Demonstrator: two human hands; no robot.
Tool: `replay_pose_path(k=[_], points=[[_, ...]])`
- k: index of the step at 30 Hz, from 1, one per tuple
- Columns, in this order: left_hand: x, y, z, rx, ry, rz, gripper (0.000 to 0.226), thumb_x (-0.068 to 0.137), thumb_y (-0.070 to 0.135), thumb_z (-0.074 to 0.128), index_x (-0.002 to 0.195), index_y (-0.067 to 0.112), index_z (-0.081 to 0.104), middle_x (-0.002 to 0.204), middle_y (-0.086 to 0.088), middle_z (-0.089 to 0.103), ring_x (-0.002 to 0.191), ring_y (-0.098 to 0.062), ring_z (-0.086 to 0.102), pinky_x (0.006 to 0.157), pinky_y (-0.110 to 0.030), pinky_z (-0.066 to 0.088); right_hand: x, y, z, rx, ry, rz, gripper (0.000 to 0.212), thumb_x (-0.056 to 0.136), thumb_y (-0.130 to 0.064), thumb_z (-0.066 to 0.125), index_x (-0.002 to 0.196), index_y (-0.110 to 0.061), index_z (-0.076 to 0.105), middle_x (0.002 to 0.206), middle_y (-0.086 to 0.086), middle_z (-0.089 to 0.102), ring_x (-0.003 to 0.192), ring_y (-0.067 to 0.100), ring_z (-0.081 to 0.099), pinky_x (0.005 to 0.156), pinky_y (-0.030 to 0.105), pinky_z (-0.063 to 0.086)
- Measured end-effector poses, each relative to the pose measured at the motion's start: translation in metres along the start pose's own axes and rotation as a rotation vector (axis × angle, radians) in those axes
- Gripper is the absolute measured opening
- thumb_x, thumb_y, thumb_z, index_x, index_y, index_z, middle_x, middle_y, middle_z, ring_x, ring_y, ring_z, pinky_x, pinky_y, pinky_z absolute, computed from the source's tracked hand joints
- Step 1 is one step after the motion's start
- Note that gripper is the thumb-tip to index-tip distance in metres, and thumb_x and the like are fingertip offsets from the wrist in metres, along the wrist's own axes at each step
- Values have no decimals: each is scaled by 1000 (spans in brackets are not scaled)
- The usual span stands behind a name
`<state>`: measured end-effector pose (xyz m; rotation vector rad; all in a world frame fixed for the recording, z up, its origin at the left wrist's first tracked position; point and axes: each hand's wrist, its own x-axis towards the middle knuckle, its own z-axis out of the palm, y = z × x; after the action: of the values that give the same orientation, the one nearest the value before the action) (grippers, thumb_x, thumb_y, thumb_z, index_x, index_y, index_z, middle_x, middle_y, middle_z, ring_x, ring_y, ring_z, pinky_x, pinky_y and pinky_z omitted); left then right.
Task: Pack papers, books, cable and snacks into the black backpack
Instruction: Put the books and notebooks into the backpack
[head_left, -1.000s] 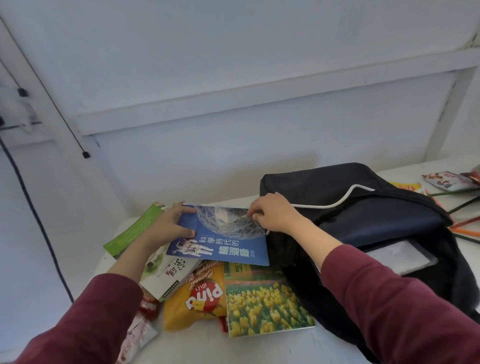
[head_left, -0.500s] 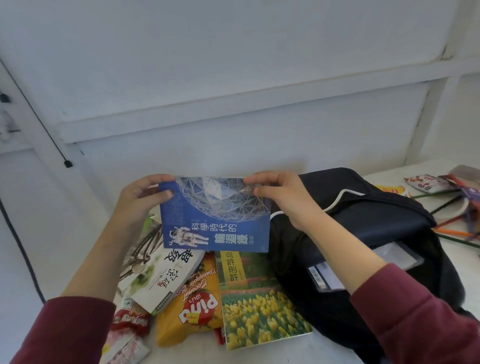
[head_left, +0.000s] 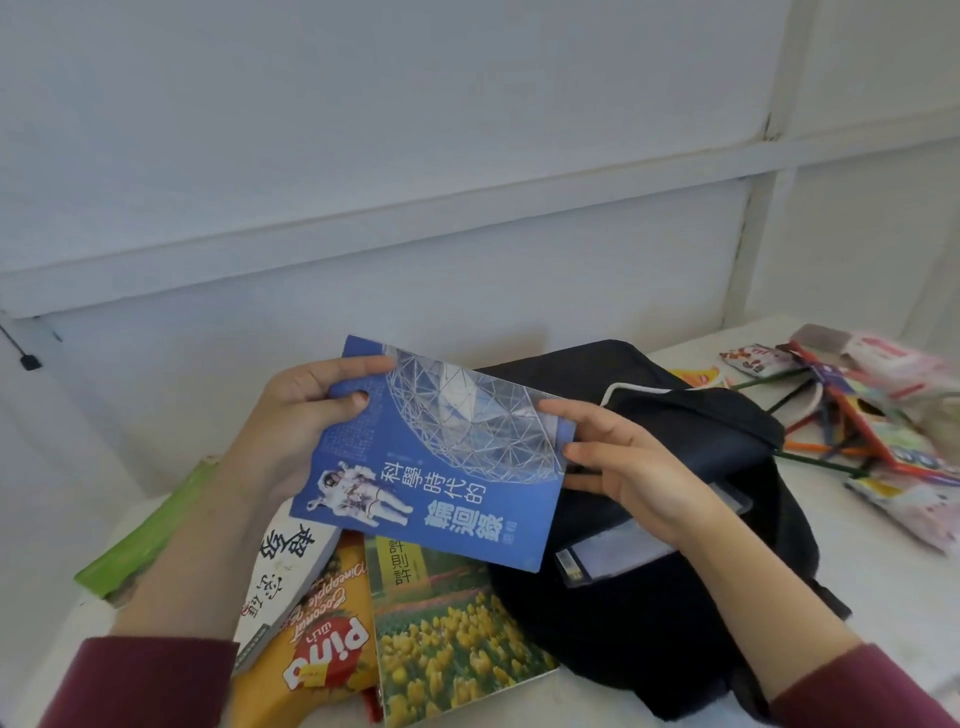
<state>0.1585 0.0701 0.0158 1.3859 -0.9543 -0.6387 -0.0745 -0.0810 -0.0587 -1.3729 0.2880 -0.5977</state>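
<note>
Above backpack (head_left: 649, 639), hands (head_left: 291, 421) (head_left: 644, 467) pinching book (head_left: 447, 467) edges

Tilted blue book (head_left: 436, 467) near black backpack (head_left: 649, 623)

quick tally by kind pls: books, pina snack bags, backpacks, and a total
books: 3, the blue book, white book and tulip-cover book
pina snack bag: 1
black backpack: 1
total: 5
green flat item at the far left not counted, kind unclear
</note>
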Motion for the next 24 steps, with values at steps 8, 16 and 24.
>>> replay_pose_path(k=[8, 16, 24], points=[[11, 26, 25, 27, -134, 24, 48, 85, -11, 46, 81, 26, 77, 86, -3, 74, 72, -17, 70, 59, -24, 57, -31, 3, -15, 12, -12, -35, 53, 84, -5, 51, 130, -29, 52, 128, 2, 60, 116, 23, 58, 86, 34, 51], [30, 37, 68, -60, -194, -9, 48, 85, -12, 44, 82, 23, 77, 82, -2, 74, 69, -15, 70, 56, -23, 56, -46, -17, -28, 41, 84, -152, 57, 87, 7, 51, 131, -29, 52, 133, -2, 56, 117, 22, 58, 82, 35, 54], [35, 9, 126, -58, -268, -175, 34, 88, -9, 48, 102, 14, 67, 97, -8, 71, 75, -18, 70, 60, -26, 57, -69, -19, -69, 233, 341, -115, 64, 85, 19, 33, 119, -25, 65, 127, -3, 61, 110, 17, 62, 80, 27, 55]])
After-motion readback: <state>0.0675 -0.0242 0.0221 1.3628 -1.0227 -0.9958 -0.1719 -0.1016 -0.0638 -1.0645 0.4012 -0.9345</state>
